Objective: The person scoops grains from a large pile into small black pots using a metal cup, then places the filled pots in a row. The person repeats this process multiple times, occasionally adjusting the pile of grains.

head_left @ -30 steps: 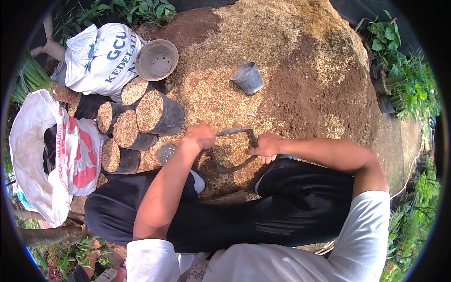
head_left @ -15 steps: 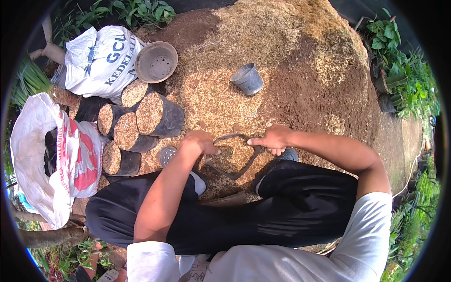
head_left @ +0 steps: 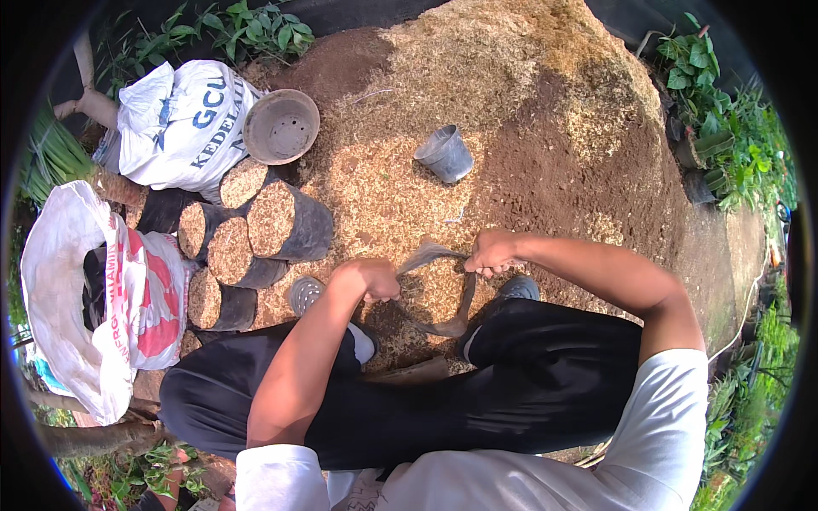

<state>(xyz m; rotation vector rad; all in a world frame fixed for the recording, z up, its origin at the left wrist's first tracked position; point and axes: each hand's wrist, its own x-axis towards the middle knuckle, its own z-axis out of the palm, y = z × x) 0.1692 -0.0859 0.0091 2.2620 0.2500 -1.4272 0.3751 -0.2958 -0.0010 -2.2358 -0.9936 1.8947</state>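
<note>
A black plastic planting bag (head_left: pixel 468 300) stands between my feet, its mouth spread wide. My left hand (head_left: pixel 372 279) is closed on the left side of its rim. On the far right corner of the rim, the fingers of my right hand (head_left: pixel 494 254) pinch the plastic. Along the far side, the rim is lifted into a thin greyish strip. Pale husk mix shows within the mouth; how full the bag is I cannot tell. Beyond my hands, a small dark grey pot (head_left: pixel 446 155) lies tilted on the husk heap (head_left: pixel 375 200).
Several filled black planting bags (head_left: pixel 294 223) stand at the left. Behind them are a wide grey pot (head_left: pixel 282 128) and a stuffed white sack (head_left: pixel 183 128). An open white-and-red sack (head_left: pixel 153 294) stands nearer. Brown soil (head_left: pixel 545 170) covers the right of the heap. Green plants (head_left: pixel 733 162) line the right edge.
My right hand has shifted left and its fingers have curled in on the rim. My left hand has moved slightly right and down. The bag's far rim has been pulled up into a strip.
</note>
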